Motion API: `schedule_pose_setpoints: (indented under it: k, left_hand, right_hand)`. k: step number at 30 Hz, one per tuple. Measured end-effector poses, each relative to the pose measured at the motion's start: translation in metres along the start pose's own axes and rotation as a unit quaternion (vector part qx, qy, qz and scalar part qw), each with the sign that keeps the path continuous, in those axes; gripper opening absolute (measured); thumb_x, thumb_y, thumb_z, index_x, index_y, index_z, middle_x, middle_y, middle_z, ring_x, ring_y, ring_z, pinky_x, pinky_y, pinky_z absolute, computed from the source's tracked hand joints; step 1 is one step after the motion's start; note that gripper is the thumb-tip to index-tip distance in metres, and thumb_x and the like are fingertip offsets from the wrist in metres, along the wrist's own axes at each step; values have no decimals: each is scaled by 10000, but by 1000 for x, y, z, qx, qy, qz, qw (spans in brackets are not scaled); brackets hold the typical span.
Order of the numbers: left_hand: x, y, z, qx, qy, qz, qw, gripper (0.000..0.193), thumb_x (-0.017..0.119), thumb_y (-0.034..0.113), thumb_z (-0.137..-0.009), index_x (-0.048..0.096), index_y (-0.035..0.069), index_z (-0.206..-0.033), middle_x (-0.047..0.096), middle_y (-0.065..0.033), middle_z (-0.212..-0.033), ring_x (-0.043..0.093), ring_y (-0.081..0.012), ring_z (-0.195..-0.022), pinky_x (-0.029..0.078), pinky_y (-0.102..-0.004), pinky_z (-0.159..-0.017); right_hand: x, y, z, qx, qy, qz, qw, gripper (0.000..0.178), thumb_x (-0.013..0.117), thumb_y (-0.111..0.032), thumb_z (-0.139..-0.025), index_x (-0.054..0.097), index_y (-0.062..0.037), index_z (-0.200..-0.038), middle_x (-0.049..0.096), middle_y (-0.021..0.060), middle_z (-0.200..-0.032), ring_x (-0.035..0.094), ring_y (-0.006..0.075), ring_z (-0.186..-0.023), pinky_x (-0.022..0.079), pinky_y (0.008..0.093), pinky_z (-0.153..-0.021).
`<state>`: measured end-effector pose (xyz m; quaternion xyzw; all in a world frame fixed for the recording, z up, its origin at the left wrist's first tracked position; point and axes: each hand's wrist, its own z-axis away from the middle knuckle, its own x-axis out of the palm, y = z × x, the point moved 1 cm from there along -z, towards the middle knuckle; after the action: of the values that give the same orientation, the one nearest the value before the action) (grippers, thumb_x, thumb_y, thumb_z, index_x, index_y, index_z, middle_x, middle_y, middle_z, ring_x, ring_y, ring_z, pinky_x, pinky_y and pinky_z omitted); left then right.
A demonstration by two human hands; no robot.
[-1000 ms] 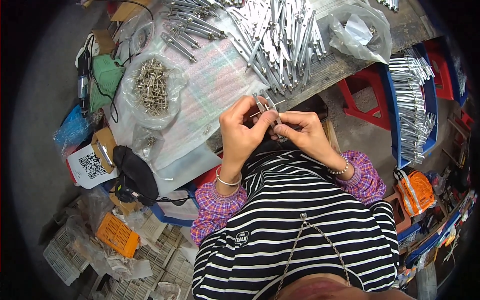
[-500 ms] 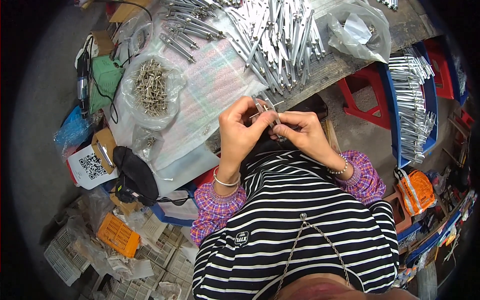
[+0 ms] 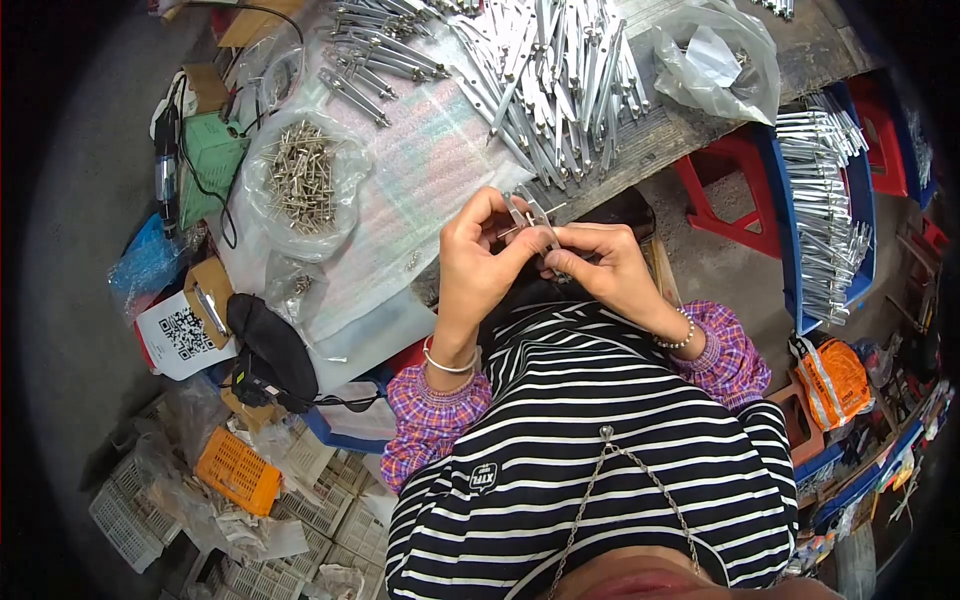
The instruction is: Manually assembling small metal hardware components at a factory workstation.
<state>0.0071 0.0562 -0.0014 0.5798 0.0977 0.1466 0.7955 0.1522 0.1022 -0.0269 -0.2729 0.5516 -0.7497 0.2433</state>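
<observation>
My left hand (image 3: 478,258) is closed, thumb and fingers pinching a small piece made of flat silver metal bars (image 3: 537,211). From the other side my right hand (image 3: 612,270) grips the same piece near its lower end, thumb against forefinger. A thin pin or screw sticks out sideways from the bars; its exact kind is too small to tell. Both hands are held in front of my striped top, just off the table's near edge. Beyond them lies a large heap of similar silver metal bars (image 3: 560,90).
On the table's left, a clear plastic bag (image 3: 345,215) holds many screws (image 3: 303,178). Another plastic bag (image 3: 755,95) sits at the far right. A blue bin (image 3: 790,230) of metal bars stands right, by a red stool (image 3: 735,195). A power screwdriver (image 3: 166,165) lies far left.
Both hands stay in nearly the same place. The metal bars between my fingers have shifted very slightly, and my left fingers have moved a little.
</observation>
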Motion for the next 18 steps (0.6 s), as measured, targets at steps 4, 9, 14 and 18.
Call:
schedule_pose_setpoints:
  k: [4, 9, 14, 18]
  left_hand:
    - [-12, -3, -1, -27, -18, -13, 999, 137, 653, 14, -782, 526, -9, -828, 570, -10, -748, 522, -34, -646, 433, -172, -570]
    - [-9, -2, 2, -19, -32, 8, 999, 159, 657, 14, -785, 524, -15, -866, 565, -20, -807, 520, -38, -681, 446, -176, -599]
    - [-4, 3, 5, -25, -20, 30, 999, 241, 649, 99, -818, 548, -9, -1008, 579, -10, -852, 530, -58, -736, 421, -177, -614]
    - [-5, 1, 6, -26, -21, 29, 999, 282, 652, 96, -815, 546, -10, -1054, 584, -13, -868, 522, -55, -726, 417, -175, -612]
  right_hand:
    - [1, 1, 0, 5, 4, -24, 1000, 146, 610, -4, -765, 644, 44, -899, 646, 104, -711, 616, 111, -637, 476, 226, -556]
    - [1, 4, 2, 3, 2, -9, 1000, 151, 613, -5, -765, 646, 41, -905, 642, 102, -704, 613, 103, -638, 474, 225, -553]
    - [0, -1, 3, 52, -26, -60, 997, 197, 590, -16, -813, 628, 42, -998, 631, 86, -790, 628, 132, -719, 502, 223, -644]
    - [0, 2, 3, 50, -23, -70, 996, 205, 591, -18, -815, 623, 43, -1008, 629, 85, -803, 629, 135, -725, 503, 219, -650]
